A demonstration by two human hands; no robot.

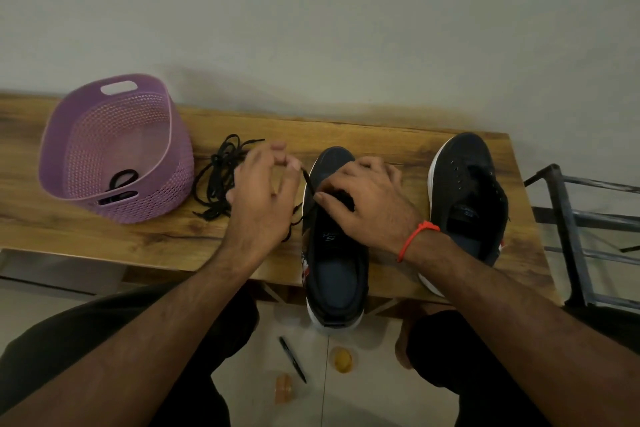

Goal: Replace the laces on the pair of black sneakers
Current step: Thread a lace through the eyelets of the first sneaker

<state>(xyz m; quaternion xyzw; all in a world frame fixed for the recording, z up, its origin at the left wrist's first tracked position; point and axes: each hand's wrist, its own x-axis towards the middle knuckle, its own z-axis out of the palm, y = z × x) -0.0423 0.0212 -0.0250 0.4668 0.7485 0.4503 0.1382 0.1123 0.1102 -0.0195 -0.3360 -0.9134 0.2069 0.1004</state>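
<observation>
Wooden table (104, 239) (grainy) against pale wall (311, 10)

Wooden table (145, 239) bears purple basket (114, 152); loose laces (218, 177); two black sneakers (465, 198).

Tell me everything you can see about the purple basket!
The purple basket looks like plastic, with walls full of small holes like a woven net. It has a cut-out handle slot at the far rim and another on the near wall. It stands upright on the wooden table, at its left end, beside loose black laces. Inside lie black-handled scissors. No hand touches it.
</observation>
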